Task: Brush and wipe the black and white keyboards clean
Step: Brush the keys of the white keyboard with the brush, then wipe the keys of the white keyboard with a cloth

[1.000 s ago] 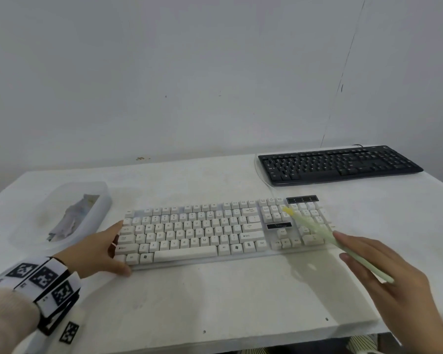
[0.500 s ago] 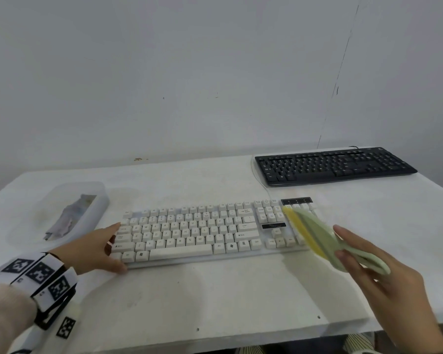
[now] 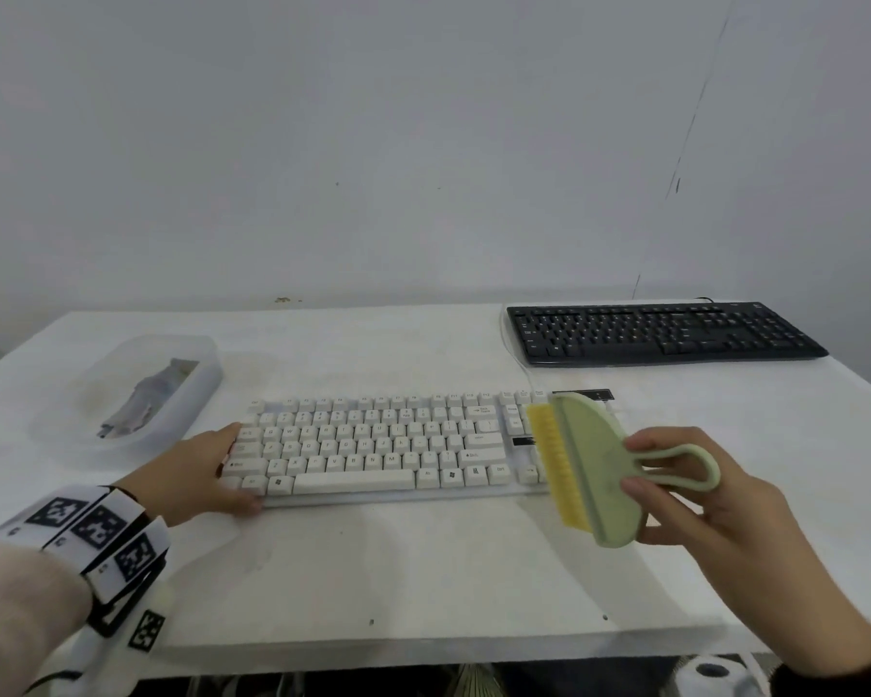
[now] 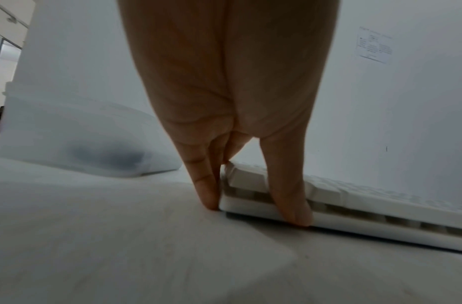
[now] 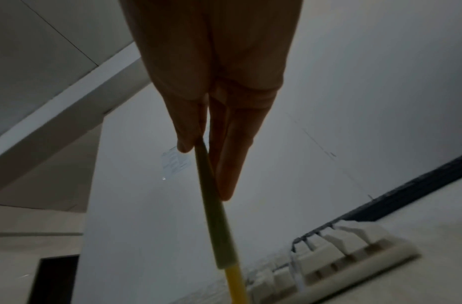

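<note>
white keyboard [image 3: 373, 440]: we read single key letters, such as B, N, M; other legends blur.
black keyboard [image 3: 665, 334]: we read nothing.
wall sheet [image 4: 374, 47]: we find the print too small.
wristband [image 3: 96, 535]: we see square coded markers only.

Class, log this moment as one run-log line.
left hand: steadies white keyboard | right hand: holds green brush above keypad | black keyboard: untouched

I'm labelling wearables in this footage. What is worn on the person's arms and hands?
The left hand is bare. Its wrist carries a white band with black square fiducial markers on a black frame, and another marker tag hangs below it. Behind the band sits a pale, fuzzy cream sleeve. The right hand is bare too; only a dark sleeve edge shows at the frame corner. No gloves or rings show.
</note>
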{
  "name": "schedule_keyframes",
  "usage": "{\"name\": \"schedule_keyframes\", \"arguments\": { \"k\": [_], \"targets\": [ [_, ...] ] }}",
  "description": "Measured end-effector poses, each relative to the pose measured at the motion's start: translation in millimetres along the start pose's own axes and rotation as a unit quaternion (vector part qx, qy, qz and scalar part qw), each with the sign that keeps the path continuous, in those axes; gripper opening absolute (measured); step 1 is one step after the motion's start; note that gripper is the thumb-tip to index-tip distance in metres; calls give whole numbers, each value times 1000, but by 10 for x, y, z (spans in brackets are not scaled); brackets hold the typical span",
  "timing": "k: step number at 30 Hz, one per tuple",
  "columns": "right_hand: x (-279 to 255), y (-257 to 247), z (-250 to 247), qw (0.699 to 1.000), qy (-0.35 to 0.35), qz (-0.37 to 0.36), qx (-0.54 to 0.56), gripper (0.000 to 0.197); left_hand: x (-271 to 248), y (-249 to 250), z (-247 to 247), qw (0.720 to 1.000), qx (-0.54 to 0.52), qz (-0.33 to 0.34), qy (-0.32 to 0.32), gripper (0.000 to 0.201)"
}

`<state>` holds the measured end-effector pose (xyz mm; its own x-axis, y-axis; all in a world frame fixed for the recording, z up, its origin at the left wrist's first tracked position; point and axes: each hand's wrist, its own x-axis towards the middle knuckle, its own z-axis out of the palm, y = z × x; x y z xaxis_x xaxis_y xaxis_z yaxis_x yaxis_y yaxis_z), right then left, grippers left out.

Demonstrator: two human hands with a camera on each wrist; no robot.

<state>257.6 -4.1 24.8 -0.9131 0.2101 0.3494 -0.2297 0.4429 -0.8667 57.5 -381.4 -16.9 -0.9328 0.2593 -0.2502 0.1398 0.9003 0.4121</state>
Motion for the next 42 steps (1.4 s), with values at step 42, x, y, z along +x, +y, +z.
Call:
{"name": "schedule_keyframes", "arguments": {
  "k": [42],
  "targets": [
    [1846, -1244, 3856, 849, -306, -275, -330, 25, 241, -1746, -1181, 987, -23, 158, 27, 139]
  ]
}}
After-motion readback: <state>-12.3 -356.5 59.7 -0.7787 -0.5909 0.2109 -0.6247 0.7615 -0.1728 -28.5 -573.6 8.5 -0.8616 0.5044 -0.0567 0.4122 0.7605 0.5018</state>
